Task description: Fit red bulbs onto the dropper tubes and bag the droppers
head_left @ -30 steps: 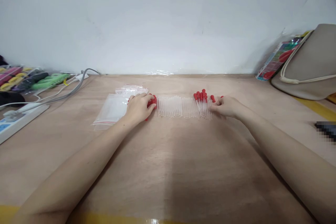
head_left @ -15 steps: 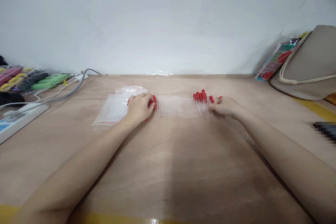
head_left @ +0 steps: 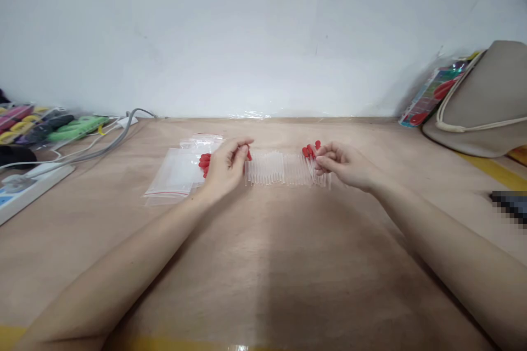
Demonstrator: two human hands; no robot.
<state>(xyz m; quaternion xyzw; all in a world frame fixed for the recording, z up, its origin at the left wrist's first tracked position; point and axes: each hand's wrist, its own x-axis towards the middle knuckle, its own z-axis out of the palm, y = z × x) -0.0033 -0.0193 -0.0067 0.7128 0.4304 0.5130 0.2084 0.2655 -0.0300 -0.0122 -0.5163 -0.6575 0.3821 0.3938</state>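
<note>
- L hand [head_left: 222, 167]: fingers pinch droppers [head_left: 280, 169], row's left end.
- R hand [head_left: 343, 164]: fingers pinch right end.
- I judge bags [head_left: 177, 173] unfilled; all droppers on surface [head_left: 263, 263].

A pixelated patch [head_left: 509, 205] masks something on the desk [head_left: 263, 263]. The left hand [head_left: 224, 167] partly covers red bulbs [head_left: 205, 162]. The beige bag [head_left: 486, 109] is cropped.

Bright, even light fills the scene, with a soft shadow band down the counter [head_left: 263, 263]. Edges bow outward and blur slightly; a pixelated patch [head_left: 510, 205] sits at right.
</note>
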